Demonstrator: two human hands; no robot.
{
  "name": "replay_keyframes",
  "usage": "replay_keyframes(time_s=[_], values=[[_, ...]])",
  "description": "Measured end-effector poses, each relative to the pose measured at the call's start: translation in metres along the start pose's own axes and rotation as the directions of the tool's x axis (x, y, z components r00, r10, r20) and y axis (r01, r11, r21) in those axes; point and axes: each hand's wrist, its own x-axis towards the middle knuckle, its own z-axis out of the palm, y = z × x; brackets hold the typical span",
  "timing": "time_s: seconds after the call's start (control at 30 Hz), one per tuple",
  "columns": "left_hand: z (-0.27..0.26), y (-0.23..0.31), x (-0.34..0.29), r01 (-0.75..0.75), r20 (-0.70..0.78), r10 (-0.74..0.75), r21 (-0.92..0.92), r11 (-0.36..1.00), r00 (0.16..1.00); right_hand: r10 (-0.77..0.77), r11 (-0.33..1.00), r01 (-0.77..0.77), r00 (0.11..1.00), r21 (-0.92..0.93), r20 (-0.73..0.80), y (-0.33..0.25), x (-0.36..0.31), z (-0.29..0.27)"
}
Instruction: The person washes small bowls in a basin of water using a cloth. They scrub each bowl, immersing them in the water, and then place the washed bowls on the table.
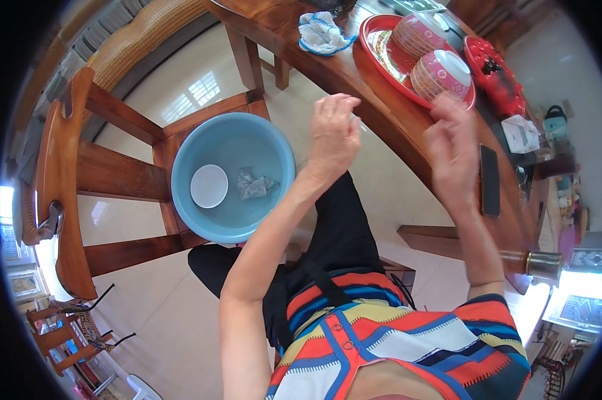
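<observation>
My left hand (334, 137) hangs between the blue basin and the table edge, its fingers curled closed. A pale glint shows beside its fingers, but what they hold, if anything, is too small to make out. Over the table's near edge, my right hand (453, 150) is smeared by motion, just below a red tray (380, 67). Two pink patterned bowls, a nearer bowl (438, 77) and a farther bowl (418, 35), lie upside down on that tray. Inside the blue basin (284, 150) are a round white bowl (209, 186) and a crumpled clear plastic piece (254, 185).
The basin rests on a wooden chair (121, 170) at the left. On the wooden table (374, 100) lie a crumpled white-and-blue cloth (323, 33), a red lobed dish (494, 77), a white packet (520, 133) and a dark phone (490, 181) near my right wrist.
</observation>
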Motion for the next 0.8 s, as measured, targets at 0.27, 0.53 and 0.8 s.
replay_keyframes(time_s=[0.27,0.53,0.8], values=[[0.041,0.043,0.028,-0.188,0.031,0.194,-0.147,0.971,0.980,0.662,0.686,-0.643,0.746,0.340,0.073,0.185,0.112,-0.084],[0.076,0.057,0.064,-0.307,0.212,0.280,0.111,0.945,0.936,0.635,0.592,-0.790,0.579,0.160,0.511,0.224,0.135,-0.074],[0.100,0.042,0.058,-0.271,0.291,0.209,0.191,0.943,0.934,0.699,0.438,-0.864,0.502,0.250,0.509,0.186,0.135,-0.062]])
